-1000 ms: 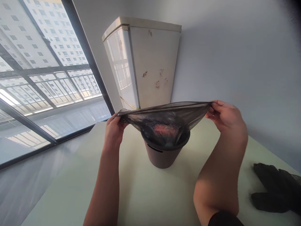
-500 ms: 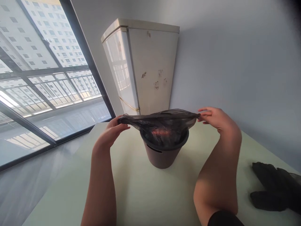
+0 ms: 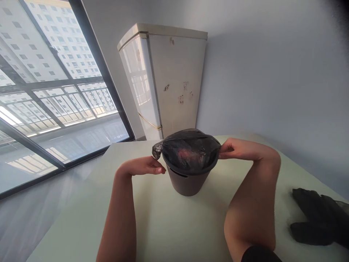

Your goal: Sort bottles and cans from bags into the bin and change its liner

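1. At far left, a dark-framed glass door (image 3: 58, 120) looks onto a railing and tall buildings.
2. The left hand (image 3: 141, 166) is just beside the bin's left side, below a bunched edge of the bag; its thumb is in view, but whether its fingers grip anything I cannot tell.
3. The white fridge (image 3: 177, 65), marked with brown spots, stands behind the bench (image 3: 174, 225).
4. The dark bin (image 3: 189, 185) is upright on the bench, with the thin black bag (image 3: 188, 140) in its mouth and spread over the far rim.
5. The right hand (image 3: 236, 148) has its fingers clamped on the bag's edge at the right rim.
6. At far right, a dark bundle (image 3: 317, 218) lies on the bench.
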### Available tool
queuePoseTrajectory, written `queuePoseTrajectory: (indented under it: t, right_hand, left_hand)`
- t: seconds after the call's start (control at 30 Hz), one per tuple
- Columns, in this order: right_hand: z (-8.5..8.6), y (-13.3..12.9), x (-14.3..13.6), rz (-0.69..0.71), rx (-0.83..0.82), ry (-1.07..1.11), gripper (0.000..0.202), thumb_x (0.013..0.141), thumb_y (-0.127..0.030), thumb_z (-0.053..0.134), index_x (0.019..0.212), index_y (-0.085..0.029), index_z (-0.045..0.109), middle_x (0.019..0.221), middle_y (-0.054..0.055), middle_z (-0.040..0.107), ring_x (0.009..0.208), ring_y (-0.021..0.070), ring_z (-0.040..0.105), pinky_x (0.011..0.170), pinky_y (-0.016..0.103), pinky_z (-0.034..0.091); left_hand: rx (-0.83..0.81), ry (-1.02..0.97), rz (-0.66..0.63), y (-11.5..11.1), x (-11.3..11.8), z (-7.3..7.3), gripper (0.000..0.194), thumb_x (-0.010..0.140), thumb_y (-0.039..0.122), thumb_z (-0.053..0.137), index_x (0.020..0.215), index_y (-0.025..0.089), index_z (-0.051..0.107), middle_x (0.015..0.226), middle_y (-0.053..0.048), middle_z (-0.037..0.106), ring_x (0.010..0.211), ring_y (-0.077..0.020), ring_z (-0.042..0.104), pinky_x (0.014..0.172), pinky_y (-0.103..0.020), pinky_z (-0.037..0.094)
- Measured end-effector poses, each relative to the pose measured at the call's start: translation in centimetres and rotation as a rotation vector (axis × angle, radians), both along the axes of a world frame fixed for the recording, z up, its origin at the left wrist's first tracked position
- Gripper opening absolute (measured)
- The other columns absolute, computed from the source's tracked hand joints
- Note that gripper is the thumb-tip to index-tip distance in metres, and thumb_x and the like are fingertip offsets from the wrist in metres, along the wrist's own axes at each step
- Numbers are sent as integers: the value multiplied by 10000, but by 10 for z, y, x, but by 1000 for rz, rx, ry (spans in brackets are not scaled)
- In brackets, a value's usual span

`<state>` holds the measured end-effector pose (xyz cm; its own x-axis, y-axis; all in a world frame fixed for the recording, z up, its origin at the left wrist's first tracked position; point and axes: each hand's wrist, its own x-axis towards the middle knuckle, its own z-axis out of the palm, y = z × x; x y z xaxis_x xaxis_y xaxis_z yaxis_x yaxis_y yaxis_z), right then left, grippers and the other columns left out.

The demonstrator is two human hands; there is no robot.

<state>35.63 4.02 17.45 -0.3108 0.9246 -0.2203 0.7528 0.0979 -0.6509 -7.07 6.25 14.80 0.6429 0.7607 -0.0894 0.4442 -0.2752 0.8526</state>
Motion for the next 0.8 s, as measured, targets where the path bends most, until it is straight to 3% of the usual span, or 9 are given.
queuePoseTrajectory:
  t: [0.07, 0.13, 0.27, 0.37, 0.5, 0.7, 0.8]
  right_hand:
    - [4, -3, -2, -6, 24, 29, 412, 718, -680, 800, 726, -269, 771, 792, -9, 740, 907, 313, 696, 810, 382, 568]
    - [4, -5, -3, -21, 48, 116, 401, 747, -664, 808, 834, -273, 791, 922, 5, 768, 1009, 323, 701, 897, 404, 581]
    - [-5, -2, -5, -190, 65, 384, 461, 843, -722, 716, 1031, -308, 794, 1193, 36, 750, 1151, 306, 696, 1016, 449, 592]
    - [-10, 5, -10, -243, 16, 474, 526, 899, -772, 608, 1064, -305, 786, 1266, 54, 728, 1256, 299, 650, 1035, 457, 597]
    - [-11, 15, -21, -195, -43, 508, 542, 917, -782, 563, 1034, -295, 769, 1172, 67, 761, 1273, 308, 639, 1042, 478, 583]
    - [-13, 31, -37, -418, 62, 483, 478, 799, -717, 774, 900, -253, 726, 1198, 74, 754, 1232, 320, 652, 1044, 444, 566]
    - [-12, 39, -47, -410, 123, 630, 473, 806, -683, 790, 933, -232, 731, 1193, 88, 757, 1225, 324, 654, 1060, 463, 552]
  left_hand:
    - [-95, 44, -104, -2, 1, 6, 462, 817, 694, 738, 992, 279, 839, 1104, -93, 808, 1124, -318, 730, 974, -411, 577]
    - [-127, -8, -10, -3, 3, 10, 524, 893, 727, 628, 1103, 288, 822, 1227, -101, 778, 1227, -317, 690, 1021, -420, 553]
    - [-159, -211, 247, -2, 15, 6, 564, 905, 750, 588, 1090, 270, 819, 1136, -123, 789, 1148, -322, 718, 939, -447, 591]
    - [-177, -267, 321, 0, 32, -1, 590, 890, 778, 583, 1017, 256, 825, 1073, -124, 788, 1129, -312, 719, 954, -464, 594]
    - [-227, -374, 341, 2, 56, -7, 640, 930, 784, 517, 1100, 237, 802, 1186, -126, 772, 1221, -315, 680, 1067, -474, 546]
    - [15, -512, 493, 7, 68, -11, 527, 982, 612, 580, 1237, 179, 736, 1351, -125, 721, 1397, -354, 565, 1211, -471, 420]
    - [146, -574, 508, 8, 68, -11, 511, 1010, 554, 562, 1352, 195, 687, 1470, -101, 650, 1482, -333, 483, 1263, -457, 356]
